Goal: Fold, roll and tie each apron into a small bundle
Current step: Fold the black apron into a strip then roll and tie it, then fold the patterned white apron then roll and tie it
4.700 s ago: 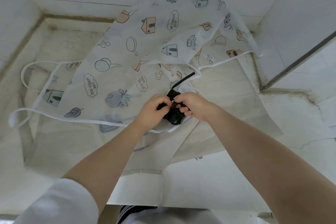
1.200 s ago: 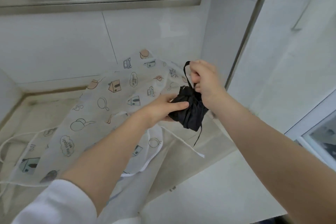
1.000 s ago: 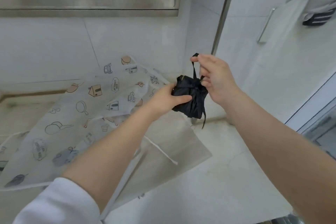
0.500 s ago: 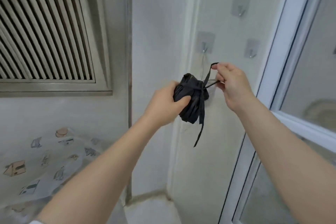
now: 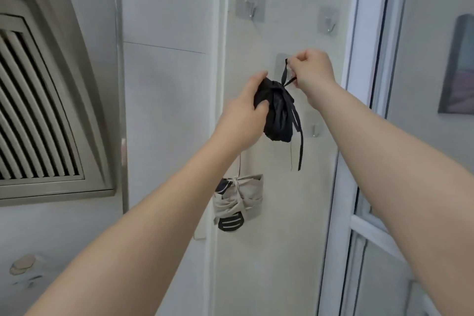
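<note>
A small black apron bundle [image 5: 278, 115], rolled and tied with its own black strap, is held up against a white wall panel. My left hand [image 5: 246, 118] grips the bundle from the left side. My right hand [image 5: 311, 72] pinches the strap loop [image 5: 284, 73] just above the bundle, right at a metal stick-on hook that it mostly hides. Loose strap ends [image 5: 298, 141] dangle below. A beige tied apron bundle [image 5: 241, 201] hangs lower on the same panel by a thin string.
Three more stick-on hooks sit on the panel: upper left [image 5: 250, 6], upper right [image 5: 328, 22], and one [image 5: 314, 128] behind the bundle. A slatted metal range hood [image 5: 33, 110] fills the left. A glass door frame [image 5: 359, 136] runs down the right.
Both hands lifted the black bundle off the counter, where the printed apron lies, and carried it up to the wall hooks. My view swung up and right; the beige hanging bundle came into sight.
</note>
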`<state>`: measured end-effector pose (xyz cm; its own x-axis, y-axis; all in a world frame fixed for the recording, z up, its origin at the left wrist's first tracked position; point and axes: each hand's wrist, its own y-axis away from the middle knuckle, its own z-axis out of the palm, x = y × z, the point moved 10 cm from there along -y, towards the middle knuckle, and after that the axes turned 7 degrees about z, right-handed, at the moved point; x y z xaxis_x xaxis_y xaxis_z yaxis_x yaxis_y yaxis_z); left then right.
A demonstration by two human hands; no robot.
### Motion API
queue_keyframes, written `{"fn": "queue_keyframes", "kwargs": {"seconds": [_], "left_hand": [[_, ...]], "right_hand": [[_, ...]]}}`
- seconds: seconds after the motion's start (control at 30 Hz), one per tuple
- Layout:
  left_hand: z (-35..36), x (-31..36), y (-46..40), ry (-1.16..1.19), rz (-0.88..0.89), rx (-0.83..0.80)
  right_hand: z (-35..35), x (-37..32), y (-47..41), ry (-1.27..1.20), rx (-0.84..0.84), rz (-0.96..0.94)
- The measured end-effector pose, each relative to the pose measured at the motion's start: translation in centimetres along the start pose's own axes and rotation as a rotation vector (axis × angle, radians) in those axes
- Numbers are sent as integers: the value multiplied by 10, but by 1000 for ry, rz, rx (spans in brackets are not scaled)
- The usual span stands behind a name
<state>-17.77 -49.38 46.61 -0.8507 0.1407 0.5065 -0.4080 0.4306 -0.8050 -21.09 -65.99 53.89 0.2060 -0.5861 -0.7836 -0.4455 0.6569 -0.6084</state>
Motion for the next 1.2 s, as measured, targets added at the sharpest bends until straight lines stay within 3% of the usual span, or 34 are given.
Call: {"fn": "queue_keyframes", "kwargs": {"seconds": [0.13,0.27,0.43,0.57,0.63,0.7,0.77,0.83,1.03,1.2], "left_hand": [[12,-19,-13,-74,-85,-53],[27,-20,-12,-236,-63,-132],[35,-26,-6,-444,-27,-163],[20,-15,4,-811,84,-60],[3,-10,13,-716,125,16],[-22,-12,29,-534,117,83],[-53,-21,54,-498,95,139],[-84,-45,95,-546,29,130],[-149,-171,237,-702,-331,-266],[-200,-237,351,-700,-582,-404]], "right_hand": [[-2,23,-19,-7,36,40],[-11,40,-18,-4,76,46],[-11,56,-4,198,44,21],[1,44,23,330,57,-8],[-1,20,51,444,226,-97],[7,-14,94,369,337,-328],[37,-36,145,152,196,-579],[83,-34,190,68,-49,-677],[238,36,302,203,-648,-425],[334,94,400,357,-1001,-200]]}}
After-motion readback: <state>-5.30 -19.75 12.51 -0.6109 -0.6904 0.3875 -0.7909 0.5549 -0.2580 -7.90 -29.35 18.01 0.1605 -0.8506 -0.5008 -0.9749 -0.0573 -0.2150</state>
